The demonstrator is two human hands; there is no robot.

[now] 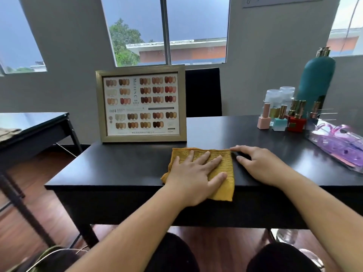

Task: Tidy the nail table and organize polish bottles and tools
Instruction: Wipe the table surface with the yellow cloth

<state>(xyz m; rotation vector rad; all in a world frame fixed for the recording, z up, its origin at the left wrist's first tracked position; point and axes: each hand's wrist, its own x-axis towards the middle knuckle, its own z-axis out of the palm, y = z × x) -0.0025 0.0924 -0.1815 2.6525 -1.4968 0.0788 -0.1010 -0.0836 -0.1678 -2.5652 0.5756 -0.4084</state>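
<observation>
A folded mustard-yellow cloth (223, 183) lies at the front edge of the black nail table (121, 167), one corner hanging over. My left hand (194, 173) rests flat on the cloth with fingers spread. My right hand (259, 165) lies flat on the tabletop just right of the cloth, its fingertips touching the cloth's upper right corner. At the back right stand several polish bottles: a pink one (264, 119), a pale teal one (280, 122) and a red one (297, 122), all upright with gold caps.
A framed nail colour chart (140, 106) stands upright at the back left. A tall teal bottle (314, 83) and clear jars (274, 99) sit behind the polishes. A clear tray with purple tools (341, 144) lies at the right edge. A second dark table (33, 124) stands to the left.
</observation>
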